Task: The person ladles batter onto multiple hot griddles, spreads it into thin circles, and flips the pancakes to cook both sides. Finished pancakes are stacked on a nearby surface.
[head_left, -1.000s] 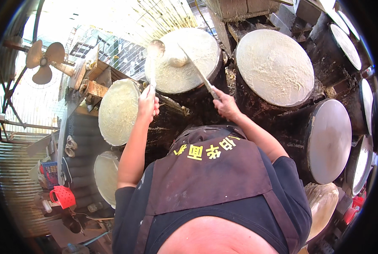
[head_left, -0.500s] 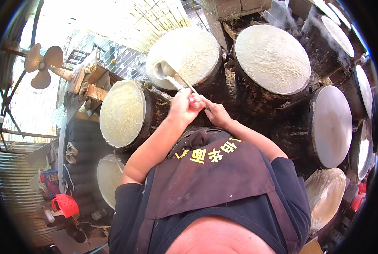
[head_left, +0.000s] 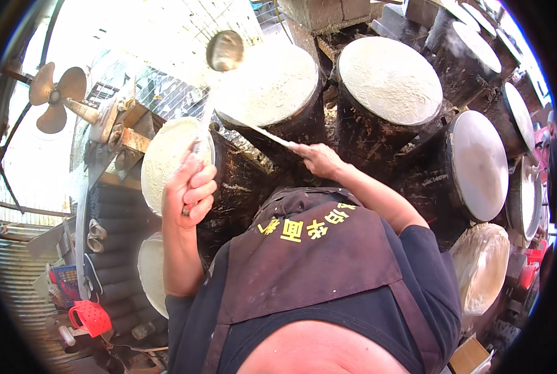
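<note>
Nearby, dark drums point(head_left: 363, 128) crowd the hands point(head_left: 194, 188) point(head_left: 319, 161), left gripping a ladle point(head_left: 225, 51), right a thin tool point(head_left: 267, 133).

Several dark drums point(head_left: 361, 129) each bear a round, rough pale layer point(head_left: 391, 81) on top.

Wears brn apron point(head_left: 309, 274) w/ yel lettering point(head_left: 292, 230), dk tee point(head_left: 427, 269).
</note>
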Demonstrator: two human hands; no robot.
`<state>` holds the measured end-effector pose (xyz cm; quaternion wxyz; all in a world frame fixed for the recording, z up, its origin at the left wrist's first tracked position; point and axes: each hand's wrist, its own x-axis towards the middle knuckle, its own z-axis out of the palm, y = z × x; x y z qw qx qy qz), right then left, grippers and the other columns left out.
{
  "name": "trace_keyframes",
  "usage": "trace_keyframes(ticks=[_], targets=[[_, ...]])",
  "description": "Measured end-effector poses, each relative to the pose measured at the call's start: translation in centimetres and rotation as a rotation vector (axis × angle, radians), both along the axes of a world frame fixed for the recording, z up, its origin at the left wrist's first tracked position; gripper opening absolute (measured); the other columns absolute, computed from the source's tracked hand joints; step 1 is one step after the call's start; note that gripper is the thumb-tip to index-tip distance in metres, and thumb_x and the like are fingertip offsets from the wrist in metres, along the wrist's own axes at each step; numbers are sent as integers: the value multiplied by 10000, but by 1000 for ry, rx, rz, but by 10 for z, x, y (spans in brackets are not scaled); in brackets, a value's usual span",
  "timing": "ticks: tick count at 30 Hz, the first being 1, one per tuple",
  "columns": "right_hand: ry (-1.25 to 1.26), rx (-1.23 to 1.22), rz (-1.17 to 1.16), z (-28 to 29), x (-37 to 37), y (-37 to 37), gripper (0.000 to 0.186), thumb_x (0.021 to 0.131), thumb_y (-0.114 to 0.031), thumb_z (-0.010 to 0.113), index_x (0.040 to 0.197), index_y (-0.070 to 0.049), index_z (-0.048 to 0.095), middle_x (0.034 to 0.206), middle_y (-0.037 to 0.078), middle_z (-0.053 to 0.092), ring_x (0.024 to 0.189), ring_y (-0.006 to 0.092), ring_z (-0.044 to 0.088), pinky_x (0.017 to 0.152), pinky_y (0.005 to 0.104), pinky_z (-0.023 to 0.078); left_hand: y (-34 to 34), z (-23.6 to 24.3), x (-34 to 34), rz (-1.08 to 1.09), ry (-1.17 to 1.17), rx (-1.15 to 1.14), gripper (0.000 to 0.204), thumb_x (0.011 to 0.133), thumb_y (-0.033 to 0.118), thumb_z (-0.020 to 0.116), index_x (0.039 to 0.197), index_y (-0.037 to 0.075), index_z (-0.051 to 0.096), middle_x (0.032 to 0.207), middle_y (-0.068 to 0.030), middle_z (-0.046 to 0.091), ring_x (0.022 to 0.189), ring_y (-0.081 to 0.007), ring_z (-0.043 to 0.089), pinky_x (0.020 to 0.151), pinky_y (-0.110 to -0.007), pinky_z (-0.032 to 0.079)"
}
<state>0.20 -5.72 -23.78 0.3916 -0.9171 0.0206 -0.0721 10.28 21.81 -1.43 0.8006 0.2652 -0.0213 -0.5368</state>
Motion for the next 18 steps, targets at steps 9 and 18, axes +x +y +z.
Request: trace_keyframes(ticks=[9,18], targets=[[-148,56,-506,-20,-74,15,542,819,-28,586,1342,-134,495,981,206,644,877,390,628,749,393,525,-28,-47,7,-208,41,63,285,1035,170,346,1317,146,377,693,-3,359,462,-44,385,308,-200,365],[3,386,-599,-15,-216,37,581,816,1,575,1360,-189,497,735,91,588,578,214,552,583,363,498,-100,-35,-36,-409,-183,246,275,1024,161,379,1297,148,349,691,-3,391,447,-24,345,303,-169,332]])
